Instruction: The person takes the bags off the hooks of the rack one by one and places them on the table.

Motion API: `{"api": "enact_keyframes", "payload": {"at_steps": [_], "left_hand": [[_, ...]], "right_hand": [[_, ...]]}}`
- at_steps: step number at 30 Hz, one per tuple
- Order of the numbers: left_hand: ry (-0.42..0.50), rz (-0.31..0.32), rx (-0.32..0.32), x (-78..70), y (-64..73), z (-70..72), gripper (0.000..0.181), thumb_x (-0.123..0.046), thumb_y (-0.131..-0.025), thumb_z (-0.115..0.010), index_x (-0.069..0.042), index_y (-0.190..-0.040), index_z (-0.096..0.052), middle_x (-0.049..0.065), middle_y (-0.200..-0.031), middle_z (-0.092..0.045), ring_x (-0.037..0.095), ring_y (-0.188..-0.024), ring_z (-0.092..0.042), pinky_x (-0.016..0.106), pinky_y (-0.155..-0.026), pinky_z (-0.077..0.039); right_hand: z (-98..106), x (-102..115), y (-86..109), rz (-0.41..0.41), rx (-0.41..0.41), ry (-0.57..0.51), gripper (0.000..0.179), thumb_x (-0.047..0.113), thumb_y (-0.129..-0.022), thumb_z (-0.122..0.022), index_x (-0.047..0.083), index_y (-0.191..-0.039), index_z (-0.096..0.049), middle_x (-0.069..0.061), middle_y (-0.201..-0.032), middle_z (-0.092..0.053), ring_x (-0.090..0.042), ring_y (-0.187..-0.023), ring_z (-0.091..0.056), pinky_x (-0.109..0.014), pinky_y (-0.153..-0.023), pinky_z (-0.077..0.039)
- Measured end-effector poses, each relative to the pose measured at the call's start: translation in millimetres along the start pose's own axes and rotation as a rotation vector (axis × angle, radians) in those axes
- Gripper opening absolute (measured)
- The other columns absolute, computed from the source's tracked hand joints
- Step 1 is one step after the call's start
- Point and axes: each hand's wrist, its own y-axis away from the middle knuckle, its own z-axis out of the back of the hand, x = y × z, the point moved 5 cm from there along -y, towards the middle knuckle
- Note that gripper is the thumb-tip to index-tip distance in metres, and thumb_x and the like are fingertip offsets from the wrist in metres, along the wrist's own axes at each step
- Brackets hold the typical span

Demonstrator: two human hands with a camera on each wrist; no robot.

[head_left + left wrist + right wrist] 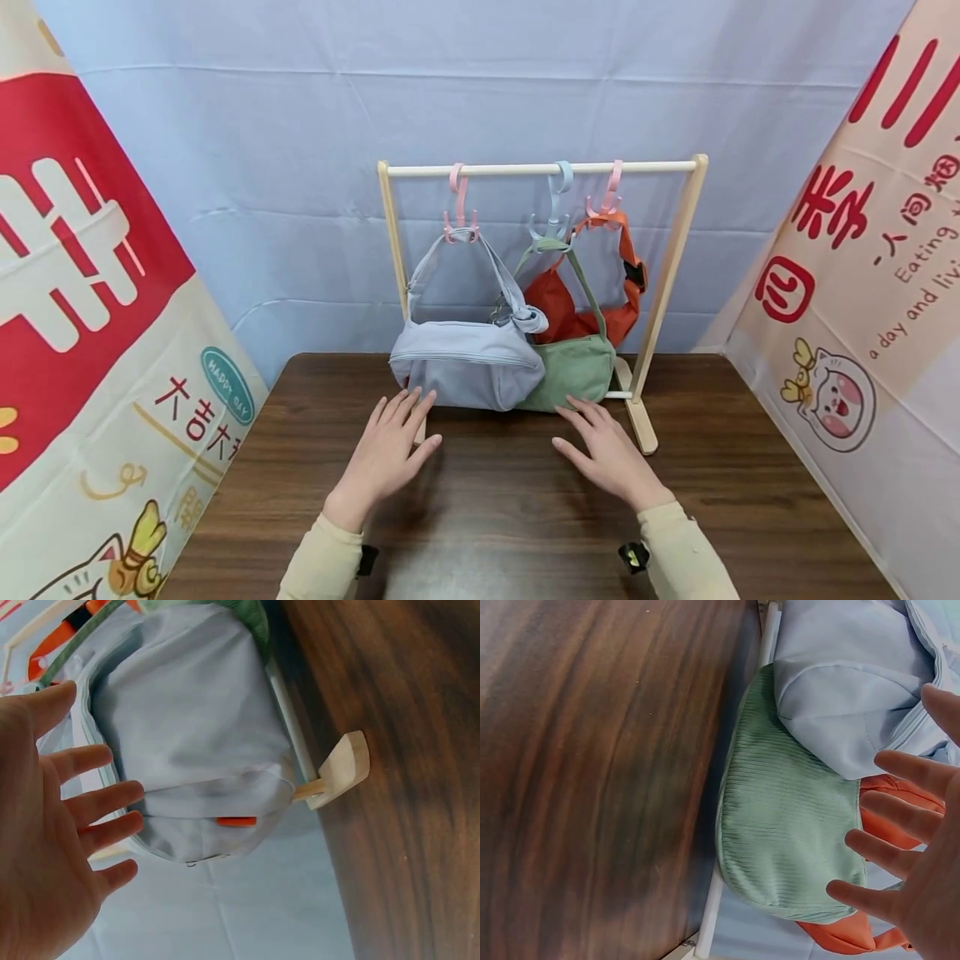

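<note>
Three bags hang from a wooden rack on plastic hooks. At the left is a pale blue-grey zippered bag with a knotted strap, on a pink hook. It overlaps a green corduroy bag, which hangs from a blue hook. An orange bag with a black buckle hangs behind them, partly hidden, on another pink hook. My left hand, fingers spread, is just before the pale bag's lower left. In front of the green bag, my right hand has its fingers spread too. Both hands hold nothing.
The rack's right foot rests on the dark wooden table; its left foot shows in the left wrist view. Behind stands a light blue cloth backdrop, with printed curtains at either side.
</note>
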Motion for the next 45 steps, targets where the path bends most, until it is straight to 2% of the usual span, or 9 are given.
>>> {"api": "enact_keyframes", "payload": {"at_steps": [4,14,21,29,38,45], "left_hand": [[-0.002,-0.007,0.001,0.4,-3.8,2.8,0.059,-0.047,-0.097,-0.046,-0.019,-0.148,-0.036,0.011,-0.148,-0.041,0.030,-0.139,-0.033,0.053,-0.113,-0.022],[-0.010,-0.027,-0.030,-1.0,-12.6,13.4,0.055,-0.045,-0.097,-0.047,-0.017,-0.144,-0.042,0.010,-0.144,-0.046,0.030,-0.135,-0.039,0.051,-0.112,-0.027],[-0.013,-0.052,-0.070,-2.3,-18.9,21.8,0.052,-0.042,-0.096,-0.050,-0.015,-0.141,-0.047,0.012,-0.140,-0.049,0.032,-0.129,-0.044,0.051,-0.109,-0.031],[-0.004,-0.039,-0.041,0.1,-23.4,23.4,0.051,-0.041,-0.097,-0.047,-0.016,-0.142,-0.045,0.011,-0.142,-0.048,0.032,-0.131,-0.042,0.049,-0.111,-0.028],[0.002,-0.055,-0.059,3.0,-28.4,27.6,0.052,-0.040,-0.097,-0.049,-0.015,-0.142,-0.045,0.013,-0.141,-0.048,0.031,-0.131,-0.042,0.051,-0.110,-0.029],[-0.001,-0.094,-0.114,3.7,-31.6,31.1,0.050,-0.035,-0.095,-0.054,-0.012,-0.139,-0.049,0.014,-0.137,-0.051,0.032,-0.127,-0.046,0.051,-0.107,-0.032]], "right_hand": [[2.6,2.2,-3.2,0.015,-0.013,0.001,0.055,0.050,-0.093,-0.053,0.015,-0.135,-0.053,-0.010,-0.143,-0.045,-0.033,-0.132,-0.040,-0.054,-0.104,-0.036],[4.9,4.9,-12.0,0.030,-0.020,-0.001,0.054,0.051,-0.092,-0.053,0.015,-0.134,-0.054,-0.009,-0.139,-0.049,-0.030,-0.129,-0.044,-0.051,-0.102,-0.039],[7.9,5.7,-16.3,0.043,-0.027,0.004,0.053,0.049,-0.092,-0.055,0.015,-0.133,-0.055,-0.007,-0.138,-0.051,-0.028,-0.128,-0.046,-0.049,-0.101,-0.041],[11.6,9.3,-18.8,0.057,-0.053,0.009,0.050,0.048,-0.092,-0.056,0.017,-0.132,-0.056,-0.004,-0.135,-0.053,-0.026,-0.125,-0.048,-0.048,-0.101,-0.042],[19.6,14.0,-24.6,0.087,-0.070,0.007,0.050,0.047,-0.090,-0.059,0.020,-0.132,-0.055,-0.003,-0.135,-0.053,-0.025,-0.125,-0.048,-0.048,-0.100,-0.042],[20.4,16.1,-30.0,0.083,-0.059,0.003,0.051,0.050,-0.090,-0.058,0.021,-0.133,-0.055,-0.001,-0.135,-0.052,-0.023,-0.126,-0.047,-0.048,-0.099,-0.043]]}}
